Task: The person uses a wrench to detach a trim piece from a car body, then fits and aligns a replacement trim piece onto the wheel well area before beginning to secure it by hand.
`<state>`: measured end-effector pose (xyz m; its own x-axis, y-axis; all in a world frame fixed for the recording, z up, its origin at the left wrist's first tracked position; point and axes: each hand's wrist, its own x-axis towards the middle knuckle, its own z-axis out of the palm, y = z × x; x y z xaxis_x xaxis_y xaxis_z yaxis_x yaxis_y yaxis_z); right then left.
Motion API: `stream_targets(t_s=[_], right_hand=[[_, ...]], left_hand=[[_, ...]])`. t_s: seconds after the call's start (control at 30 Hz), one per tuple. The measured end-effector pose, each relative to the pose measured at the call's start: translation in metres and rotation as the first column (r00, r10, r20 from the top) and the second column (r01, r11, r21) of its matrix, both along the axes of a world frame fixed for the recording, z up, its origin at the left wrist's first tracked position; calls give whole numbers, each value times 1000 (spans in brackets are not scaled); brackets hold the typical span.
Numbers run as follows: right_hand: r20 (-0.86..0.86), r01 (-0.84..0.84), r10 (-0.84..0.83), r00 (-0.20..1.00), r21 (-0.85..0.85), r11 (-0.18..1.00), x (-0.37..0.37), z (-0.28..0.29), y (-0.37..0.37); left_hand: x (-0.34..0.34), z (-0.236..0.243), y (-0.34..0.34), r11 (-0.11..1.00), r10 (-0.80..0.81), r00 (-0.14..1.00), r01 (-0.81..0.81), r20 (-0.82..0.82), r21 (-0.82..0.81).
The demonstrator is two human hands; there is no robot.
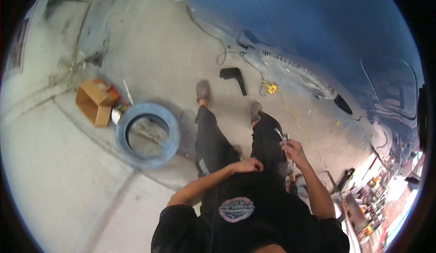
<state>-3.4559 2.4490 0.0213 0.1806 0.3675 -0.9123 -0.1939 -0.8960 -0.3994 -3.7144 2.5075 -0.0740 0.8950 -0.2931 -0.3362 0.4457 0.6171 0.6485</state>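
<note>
My left hand (pixel 249 165) is at my waist against the dark clothing, its fingers curled; anything inside them is hidden. My right hand (pixel 293 152), out beside my right thigh, grips slim metal tools (pixel 282 136) that stick up from the fingers. I stand on concrete between a blue tire (pixel 125 132) at my left and a blue vehicle (pixel 327 21) at my right. A black angled plastic piece (pixel 236 75) lies on the floor beyond my feet.
A cardboard box (pixel 91 98) with items sits by the tire. A yellow power box (pixel 271 88) with cords lies near the vehicle's wheel (pixel 299 76). Cluttered tools and parts (pixel 368 198) fill the lower right. A dark cable (pixel 218 44) crosses the floor.
</note>
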Motion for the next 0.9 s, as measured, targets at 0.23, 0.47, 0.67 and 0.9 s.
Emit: stream_targets(t_s=[0.23, 0.47, 0.67, 0.9], right_hand=[[293, -284, 204, 934, 264, 922, 6, -321, 150], [828, -448, 124, 546, 164, 879, 5, -633, 192], [809, -606, 367, 459, -17, 795, 22, -720, 205], [856, -643, -153, 494, 479, 598, 62, -558, 268]], left_hand=[[-18, -152, 177, 376, -541, 809, 478, -230, 794], [87, -328, 333, -132, -422, 852, 279, -309, 951], [154, -367, 375, -189, -486, 805, 285, -342, 940], [203, -267, 353, 85, -373, 920, -96, 121, 992]])
